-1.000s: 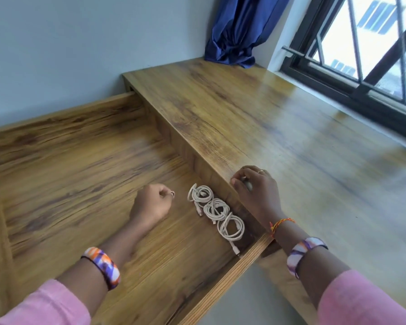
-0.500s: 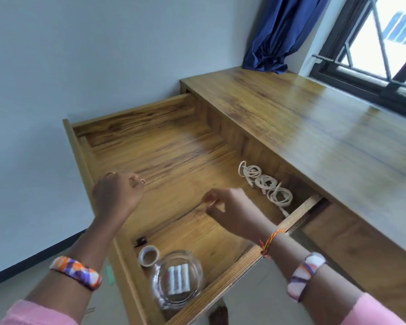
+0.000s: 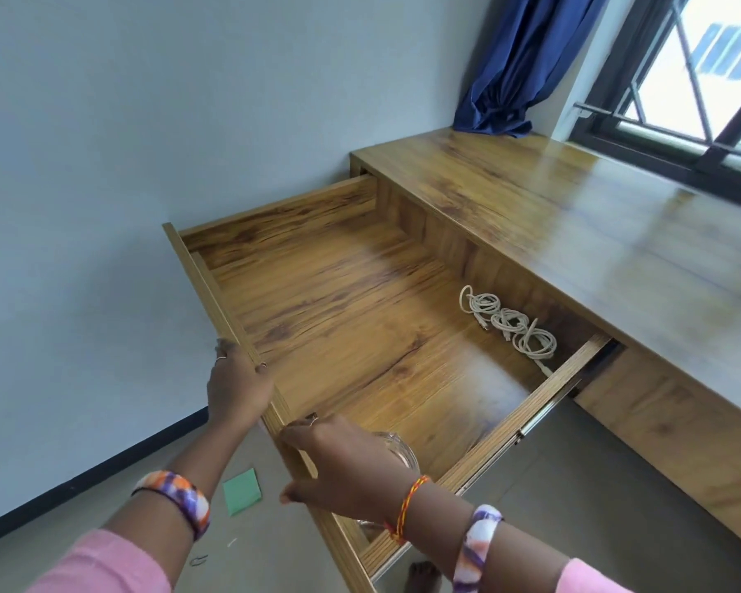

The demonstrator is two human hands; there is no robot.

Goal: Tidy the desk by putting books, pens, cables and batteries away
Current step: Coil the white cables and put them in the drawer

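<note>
My left hand (image 3: 238, 385) reaches forward, arm extended, fingers curled over a wooden edge, my grip closed on it; rings show on two fingers. My right hand (image 3: 347, 468) crosses in front of my body, palm down, fingers pointing left and lightly bent, thumb at the same edge. Both wrists carry patterned bands; pink sleeves cover both forearms.

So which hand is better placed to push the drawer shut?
Probably the left hand: its fingers already curl over the drawer front edge midway along. The right hand touches the same edge nearer the corner, reaching across the glass jar.
</note>
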